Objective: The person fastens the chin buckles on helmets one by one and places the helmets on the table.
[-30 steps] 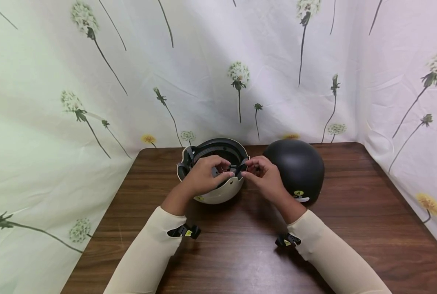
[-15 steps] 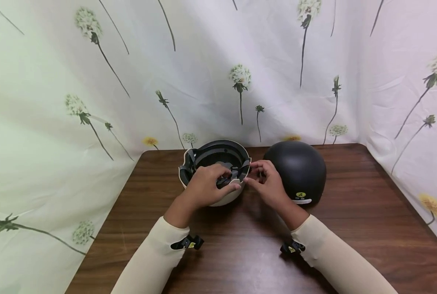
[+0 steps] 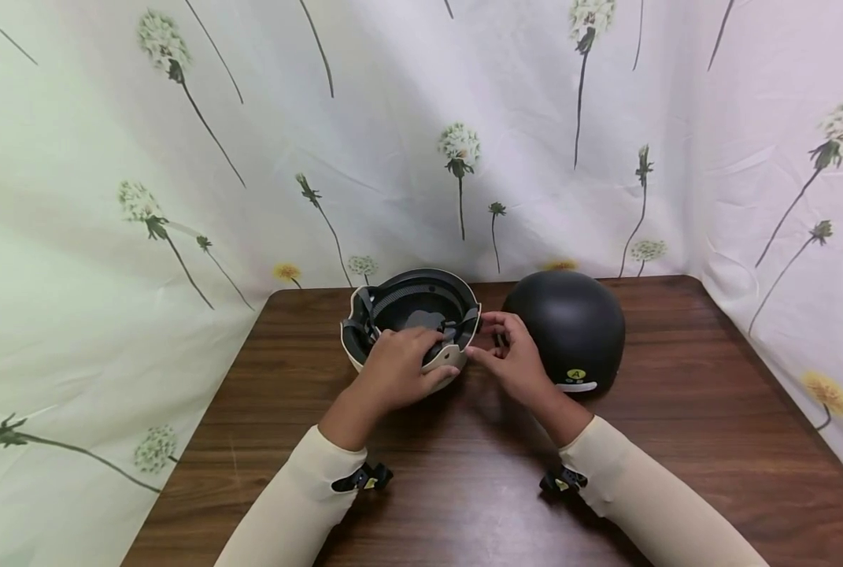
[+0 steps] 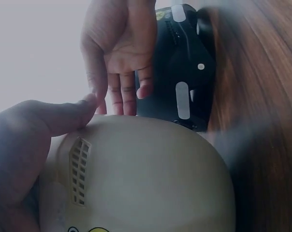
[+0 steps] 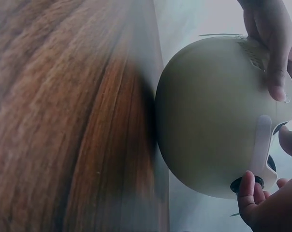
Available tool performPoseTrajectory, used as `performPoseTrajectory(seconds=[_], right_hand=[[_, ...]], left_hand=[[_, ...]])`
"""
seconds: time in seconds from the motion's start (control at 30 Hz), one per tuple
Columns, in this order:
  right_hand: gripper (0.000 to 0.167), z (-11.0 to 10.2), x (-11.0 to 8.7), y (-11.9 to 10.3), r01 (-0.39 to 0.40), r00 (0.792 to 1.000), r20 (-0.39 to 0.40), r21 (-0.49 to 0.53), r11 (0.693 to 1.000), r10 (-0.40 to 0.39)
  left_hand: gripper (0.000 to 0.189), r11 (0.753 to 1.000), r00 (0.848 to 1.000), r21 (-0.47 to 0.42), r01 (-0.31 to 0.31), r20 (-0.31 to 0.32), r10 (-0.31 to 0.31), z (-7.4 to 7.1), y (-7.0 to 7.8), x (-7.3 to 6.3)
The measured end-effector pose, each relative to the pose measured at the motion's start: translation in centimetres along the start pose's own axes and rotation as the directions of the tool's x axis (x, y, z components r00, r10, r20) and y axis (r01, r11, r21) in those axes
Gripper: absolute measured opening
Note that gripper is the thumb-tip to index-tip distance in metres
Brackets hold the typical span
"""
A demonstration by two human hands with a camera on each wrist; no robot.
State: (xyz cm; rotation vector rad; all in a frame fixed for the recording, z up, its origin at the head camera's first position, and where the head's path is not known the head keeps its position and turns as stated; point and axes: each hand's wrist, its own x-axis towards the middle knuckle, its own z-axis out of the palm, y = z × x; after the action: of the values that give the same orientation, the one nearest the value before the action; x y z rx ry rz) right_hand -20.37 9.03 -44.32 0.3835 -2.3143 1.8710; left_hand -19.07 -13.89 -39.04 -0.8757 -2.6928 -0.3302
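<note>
An upturned cream helmet (image 3: pixel 427 298) rests on the table, showing its dark lining, grey straps and a black buckle (image 3: pixel 450 327). My left hand (image 3: pixel 400 368) grips the near rim, with the thumb outside the shell and the fingers reaching inside. At the right side of the rim is my right hand (image 3: pixel 516 359). Its fingers curl about a small black round piece (image 5: pixel 237 184) against the shell, and the thumb sits at the notch in the edge. The palm hides part of this hold in the head view.
A black helmet (image 3: pixel 570 323) stands dome up close behind the right hand, with a yellow sticker near its lower edge. The brown wooden table (image 3: pixel 456 480) ends at a flower-printed cloth (image 3: pixel 393 142) at the back.
Both hands worked close together over the buckle and strap at first. The right hand has since drawn slightly away to the rim's outer side, and the left has settled lower on the near rim.
</note>
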Motion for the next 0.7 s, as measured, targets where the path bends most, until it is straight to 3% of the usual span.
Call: performPoseTrajectory(seconds=[0.3,0.47,0.7], right_hand=[[0.062,0.29,-0.1,0.4,-0.015,1.0,0.004,-0.001,1.0,0.015],[0.064,0.52,-0.23,0.52,-0.039,0.999,0.0,-0.002,0.999,0.039],[0.066,0.61,-0.23,0.76,-0.051,0.999,0.006,-0.001,0.999,0.051]], left_hand=[[0.051,0.995,0.999,0.09,-0.036,-0.003,0.036,0.54,-0.12,-0.4],[0.051,0.995,0.999,0.087,-0.043,0.016,0.042,0.73,-0.15,-0.4],[0.051,0.999,0.998,0.044,-0.007,0.068,0.004,0.61,-0.06,-0.23]])
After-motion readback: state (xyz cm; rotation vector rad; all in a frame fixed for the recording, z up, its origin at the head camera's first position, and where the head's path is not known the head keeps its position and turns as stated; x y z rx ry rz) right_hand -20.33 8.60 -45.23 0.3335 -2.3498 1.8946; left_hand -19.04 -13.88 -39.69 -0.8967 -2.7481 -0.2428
